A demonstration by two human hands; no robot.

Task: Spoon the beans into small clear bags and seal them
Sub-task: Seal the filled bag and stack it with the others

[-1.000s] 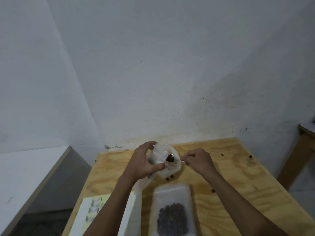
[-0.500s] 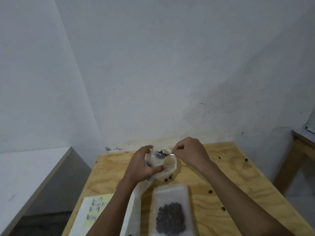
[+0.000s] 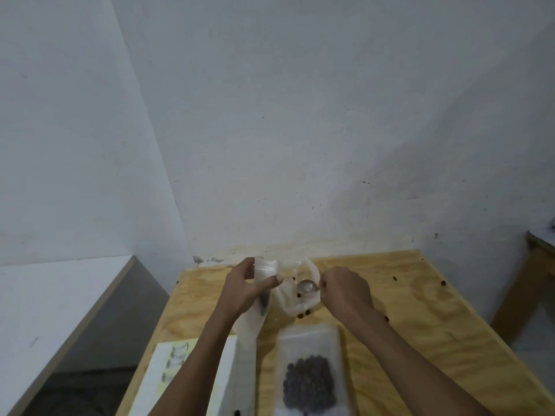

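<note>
My left hand (image 3: 245,288) pinches the rim of a small clear bag (image 3: 288,291) held upright above the wooden table (image 3: 420,325). My right hand (image 3: 345,291) grips a metal spoon (image 3: 307,286) whose bowl sits at the bag's open mouth and looks empty. A few dark beans show low inside the bag. Nearer to me lies a clear rectangular container (image 3: 309,340) with a heap of dark beans (image 3: 309,382) in it.
Loose beans (image 3: 443,283) are scattered on the table's right part. A white box with a yellow printed sheet (image 3: 177,358) lies at the near left. A white ledge (image 3: 60,295) stands left of the table, another wooden table (image 3: 540,250) at far right. The wall is close behind.
The spoon held beans over the bag a second ago; now its bowl looks empty at the bag's mouth. My right hand rose toward the bag, then came back right and lower.
</note>
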